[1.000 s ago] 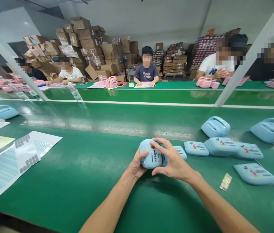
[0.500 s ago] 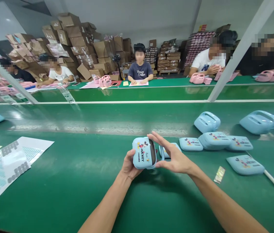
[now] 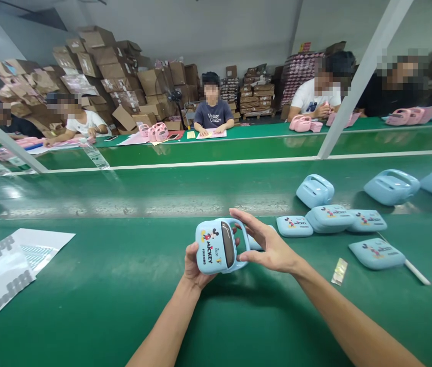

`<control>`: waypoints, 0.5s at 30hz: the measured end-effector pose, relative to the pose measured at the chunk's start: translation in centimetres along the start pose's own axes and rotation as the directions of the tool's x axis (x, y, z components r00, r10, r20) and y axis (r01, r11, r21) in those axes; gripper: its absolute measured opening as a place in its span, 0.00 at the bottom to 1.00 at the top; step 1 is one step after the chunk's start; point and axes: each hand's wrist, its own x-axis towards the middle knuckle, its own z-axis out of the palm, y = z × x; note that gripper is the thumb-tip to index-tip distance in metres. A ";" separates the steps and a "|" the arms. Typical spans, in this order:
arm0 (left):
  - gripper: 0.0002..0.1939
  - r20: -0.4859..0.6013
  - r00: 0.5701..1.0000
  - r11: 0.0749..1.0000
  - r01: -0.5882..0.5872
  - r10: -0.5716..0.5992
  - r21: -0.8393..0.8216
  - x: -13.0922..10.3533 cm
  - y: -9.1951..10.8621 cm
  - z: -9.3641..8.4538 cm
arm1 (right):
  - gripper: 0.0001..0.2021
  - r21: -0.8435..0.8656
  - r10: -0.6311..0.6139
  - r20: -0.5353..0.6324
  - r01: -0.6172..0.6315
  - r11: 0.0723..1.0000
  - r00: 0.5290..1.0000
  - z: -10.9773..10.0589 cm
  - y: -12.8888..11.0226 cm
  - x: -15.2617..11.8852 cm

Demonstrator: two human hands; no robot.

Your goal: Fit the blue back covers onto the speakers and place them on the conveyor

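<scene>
A light-blue plastic case (image 3: 210, 247) with a carry handle, a dark window and a Mickey Friends print is held up over the green table. Its printed face is turned toward me, with the handle to the right. My left hand (image 3: 196, 265) is wrapped round the lower left side, thumb on the edge. Spread across the handle, my right hand (image 3: 267, 242) has its thumb at the lower end and fingertips near the upper end. Another light-blue piece (image 3: 254, 240), partly hidden, lies behind my right hand.
Printed blue pieces (image 3: 295, 226) lie at the right, with handled blue cases (image 3: 391, 187) behind them. A white stick (image 3: 417, 271) and a small wrapper (image 3: 339, 271) lie nearby. Sticker sheets (image 3: 9, 270) are at left. Several people sit across the green bench (image 3: 200, 153).
The case has tilted in my hands, so its handle and dark window show more fully. The whole scene has shifted a little to the left in view.
</scene>
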 end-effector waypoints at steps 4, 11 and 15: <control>0.52 -0.007 1.000 0.993 -0.007 0.008 0.118 -0.3 0.0 -0.3 | 0.36 0.090 0.099 -0.125 -0.088 0.992 0.987 1.3 -0.6 0.1; 0.57 -0.008 1.000 0.964 0.002 0.000 0.265 -0.9 0.2 -0.2 | 0.20 0.051 0.211 -0.212 -0.205 0.977 0.954 2.8 -1.9 0.1; 0.53 -0.025 1.000 0.963 -0.011 0.018 0.268 -0.7 0.1 0.5 | 0.19 0.050 0.218 -0.225 -0.212 0.976 0.950 2.5 -1.1 0.3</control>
